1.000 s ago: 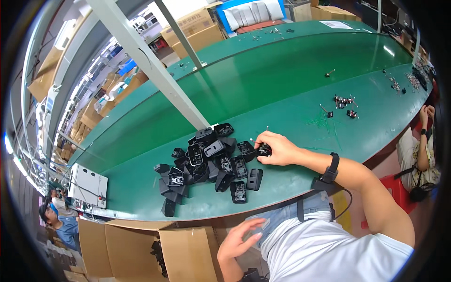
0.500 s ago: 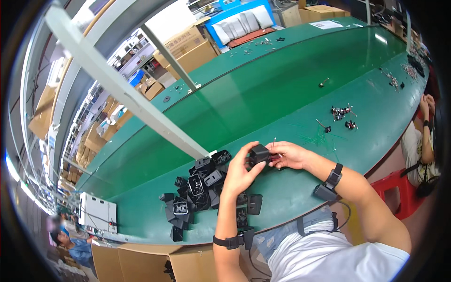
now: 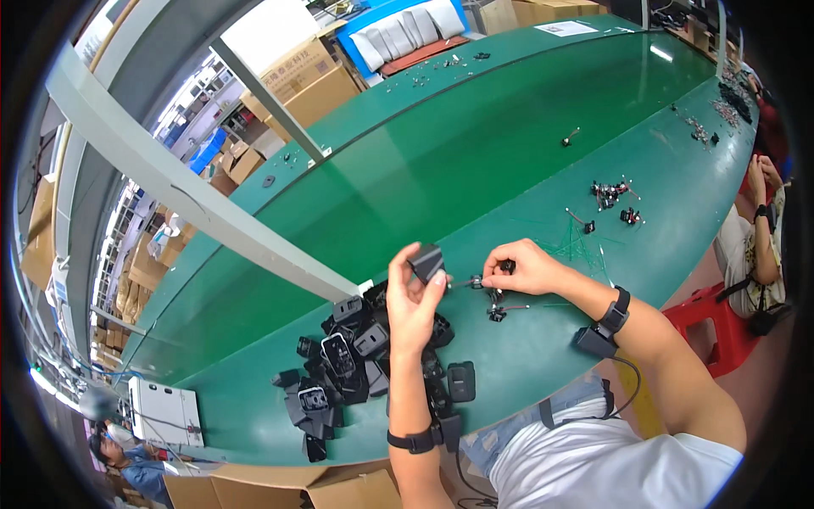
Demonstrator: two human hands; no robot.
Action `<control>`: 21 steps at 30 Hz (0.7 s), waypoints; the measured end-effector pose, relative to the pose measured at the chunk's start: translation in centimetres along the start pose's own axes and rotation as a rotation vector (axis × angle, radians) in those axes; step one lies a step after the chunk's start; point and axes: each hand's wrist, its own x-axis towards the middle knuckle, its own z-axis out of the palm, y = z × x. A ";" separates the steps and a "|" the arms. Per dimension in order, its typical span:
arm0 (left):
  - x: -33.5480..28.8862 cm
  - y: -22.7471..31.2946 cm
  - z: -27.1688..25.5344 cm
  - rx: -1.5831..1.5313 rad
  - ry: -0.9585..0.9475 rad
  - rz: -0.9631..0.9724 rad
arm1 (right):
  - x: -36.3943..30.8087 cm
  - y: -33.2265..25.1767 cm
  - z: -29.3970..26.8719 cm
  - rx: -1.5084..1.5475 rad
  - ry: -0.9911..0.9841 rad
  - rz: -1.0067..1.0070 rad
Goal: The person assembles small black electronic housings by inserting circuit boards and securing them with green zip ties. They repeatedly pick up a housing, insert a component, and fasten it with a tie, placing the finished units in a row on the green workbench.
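Observation:
My left hand [image 3: 410, 310] is raised above the bench, thumb and fingers closed on a black plastic housing [image 3: 427, 264]. A short way to the right, my right hand [image 3: 527, 270] pinches a small black component with wire leads [image 3: 476, 282]; the fingers partly cover it. Just below that hand, another small black part with a red wire [image 3: 498, 313] is on the green bench. Beside and partly behind my left forearm spreads a pile of black plastic housings [image 3: 341, 356], some with their open insides showing.
Several small wired parts [image 3: 607, 194] and thin green strands [image 3: 577, 246] lie right of my hands on the bench [image 3: 543, 339]. A grey post [image 3: 195, 195] crosses at left. Nearby are an open carton [image 3: 254, 485], a white box [image 3: 165, 411], a red stool [image 3: 716, 339] and another person's hands [image 3: 763, 174].
My hands have moved apart, the left one taking the housing left and up. A small wired part now shows on the bench below my right hand. The whole view has shifted slightly.

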 end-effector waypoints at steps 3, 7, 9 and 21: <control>-0.7 -0.1 0.3 -0.053 -0.015 -0.069 | -0.2 0.5 -0.1 0.131 -0.084 0.060; -0.3 -0.5 0.5 -0.092 -0.024 -0.119 | 0.0 1.8 -0.9 0.454 -0.091 0.093; -0.2 -0.6 0.2 -0.110 -0.016 -0.147 | -0.4 1.0 -1.4 0.547 -0.051 0.197; -0.8 -0.1 1.1 -0.340 0.004 -0.321 | -1.5 -2.6 -0.9 0.764 0.033 0.187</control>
